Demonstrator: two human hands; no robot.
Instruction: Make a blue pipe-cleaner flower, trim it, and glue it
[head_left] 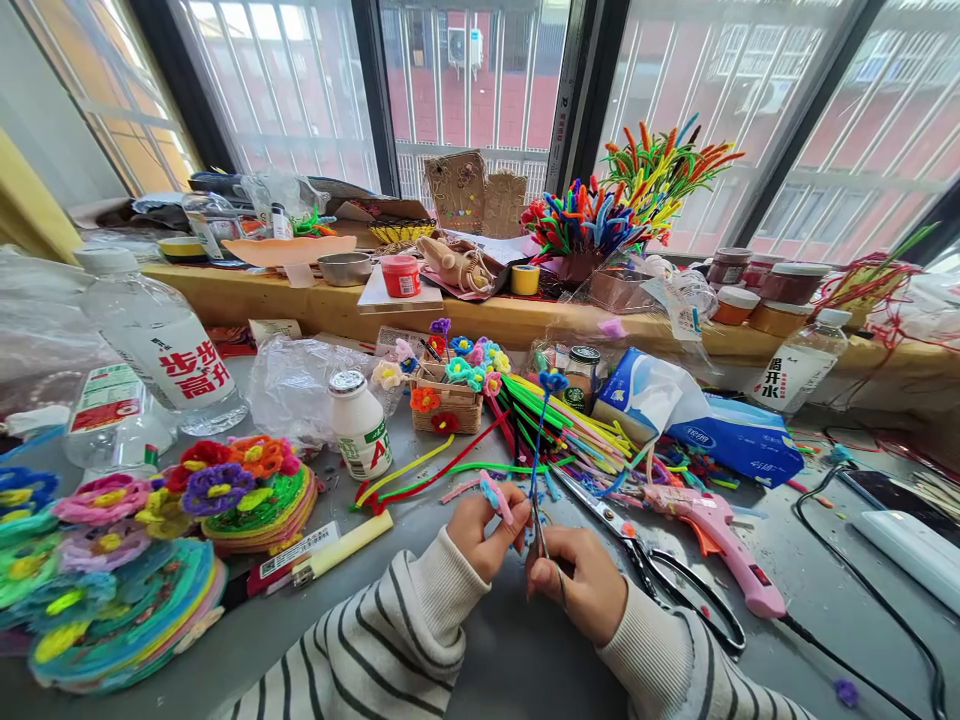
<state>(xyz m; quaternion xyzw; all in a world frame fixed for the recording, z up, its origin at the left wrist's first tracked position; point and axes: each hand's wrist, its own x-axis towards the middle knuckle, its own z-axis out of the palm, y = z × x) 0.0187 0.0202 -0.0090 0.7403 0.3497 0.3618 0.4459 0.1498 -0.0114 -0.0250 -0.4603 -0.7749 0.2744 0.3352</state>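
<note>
My left hand (487,530) is closed, its fingers pinched around a small pink-and-light-blue fuzzy pipe cleaner piece (495,497). Close beside it, my right hand (581,580) grips a small pair of scissors (537,548), the blades pointing up and away from me between the two hands. A blue pipe cleaner flower (553,381) rises on a thin dark-blue stem just above the blade tips. Where that stem ends is hidden by my fingers and the scissors, so whether a hand holds it cannot be made out.
To the right lie large black-handled scissors (660,570) and a pink glue gun (724,530) with its cord. A pipe cleaner bundle (577,430), flower basket (448,400) and white bottle (360,425) stand ahead. Flower-topped coiled discs (150,610) and a yellow glue stick (349,545) are left.
</note>
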